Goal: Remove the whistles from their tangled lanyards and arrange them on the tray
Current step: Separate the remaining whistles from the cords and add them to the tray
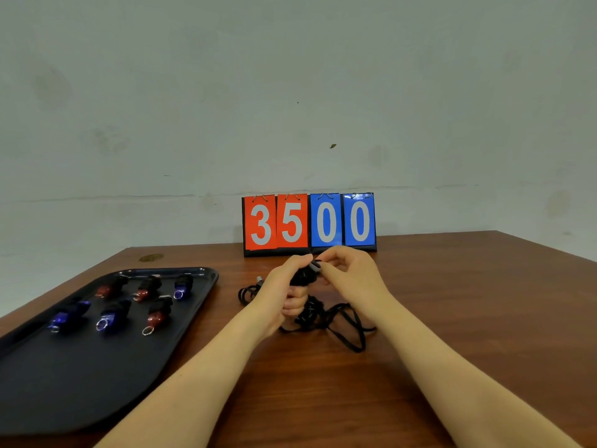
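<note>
Above the desk [323, 399] at centre, left hand [284, 295] gripping bunched black lanyards [326, 315], right hand [349, 273] fingers pinching a black clip [315, 267], six whistles [113, 315] on black tray [80, 383] at 9 o'clock, scoreboard [309, 223] at 12 o'clock.

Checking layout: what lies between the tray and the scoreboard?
In the head view, only bare wooden table lies between the tray and the scoreboard; the lanyards lie nearer, under the hands.

A flip scoreboard [309, 223] at the table's far edge reads 3 and 5 in white on two red cards, then 0 and 0 on two blue cards.
</note>
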